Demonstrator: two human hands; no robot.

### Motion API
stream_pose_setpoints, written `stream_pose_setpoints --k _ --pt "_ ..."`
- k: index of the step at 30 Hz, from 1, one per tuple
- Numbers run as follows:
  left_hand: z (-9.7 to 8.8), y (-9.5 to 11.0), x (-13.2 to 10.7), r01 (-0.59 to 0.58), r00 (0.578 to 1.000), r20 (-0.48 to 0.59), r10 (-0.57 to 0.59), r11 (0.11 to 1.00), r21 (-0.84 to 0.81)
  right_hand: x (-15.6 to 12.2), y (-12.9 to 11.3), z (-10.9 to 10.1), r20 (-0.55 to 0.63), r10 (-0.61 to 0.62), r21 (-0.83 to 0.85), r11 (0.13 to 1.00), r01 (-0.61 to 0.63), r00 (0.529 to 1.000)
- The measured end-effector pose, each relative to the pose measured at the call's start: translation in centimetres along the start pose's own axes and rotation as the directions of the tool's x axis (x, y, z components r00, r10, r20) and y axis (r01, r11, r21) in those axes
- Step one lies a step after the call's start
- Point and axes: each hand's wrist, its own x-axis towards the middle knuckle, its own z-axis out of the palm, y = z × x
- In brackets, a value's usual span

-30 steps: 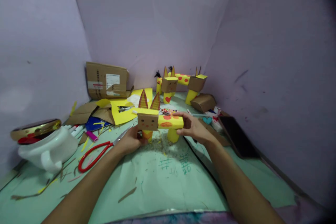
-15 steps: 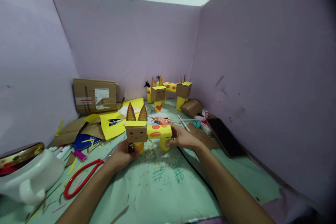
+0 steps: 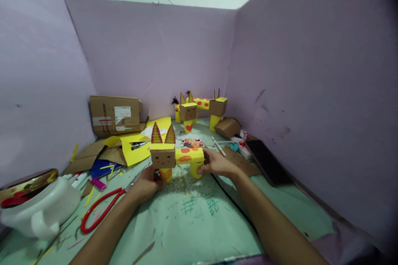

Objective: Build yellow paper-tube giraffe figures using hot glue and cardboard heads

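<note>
A yellow paper animal [image 3: 177, 155] with a brown cardboard head, pointed ears and orange spots stands on the green table sheet [image 3: 192, 223]. My left hand [image 3: 146, 184] is closed around its front leg, below the head. At the rear end my right hand [image 3: 217, 162] grips the body, fingers curled on it. Two similar paper animals [image 3: 200, 109] stand further back by the purple partition.
Red-handled scissors [image 3: 99, 211] lie left of my left arm. A white jar with a gold lid [image 3: 35, 205] sits at far left. Cardboard box [image 3: 115, 115], yellow paper and markers clutter the back left. A dark phone [image 3: 267, 161] and a brown cardboard piece [image 3: 228, 127] lie right.
The view tilted up and shifted since a second ago, showing the wall picture. Both hands stay on the paper animal in the same grip; it has barely moved.
</note>
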Motion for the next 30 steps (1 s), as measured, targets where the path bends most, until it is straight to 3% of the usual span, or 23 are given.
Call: stream_pose_setpoints --k 19,30 --pt "0.1 -0.3 0.1 -0.004 1.0 0.001 0.004 1.0 -0.007 -0.3 -0.2 0.2 0.014 -0.017 0.035 0.999 0.016 1.0" --pt "0.2 -0.4 0.1 -0.042 0.999 -0.021 0.041 0.999 -0.012 -0.4 -0.7 0.3 -0.058 -0.026 0.079 0.996 0.031 0.998"
